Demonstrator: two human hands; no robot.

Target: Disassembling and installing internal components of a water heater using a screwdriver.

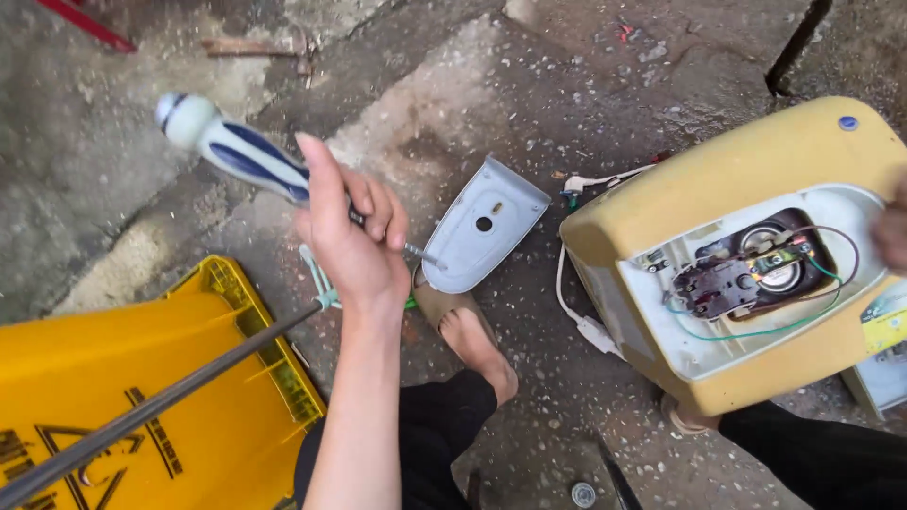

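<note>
My left hand (354,241) grips a screwdriver (227,149) with a white and blue handle. Its shaft points down to the right, and the tip is close to a grey plastic cover (484,236) lying on the ground. On the right a yellow appliance housing (746,161) lies on its side. Its open white recess (756,274) shows a dark control part and red, green and black wires. Only a blurred part of my right hand (892,231) shows at the frame's right edge, against the housing's rim. Its fingers are hidden.
A yellow folding floor sign (142,378) lies at the lower left with a grey metal rod (142,408) across it. My sandalled foot (468,331) rests by the cover. A white cable (578,316) trails from the housing. The ground is rough, cracked concrete.
</note>
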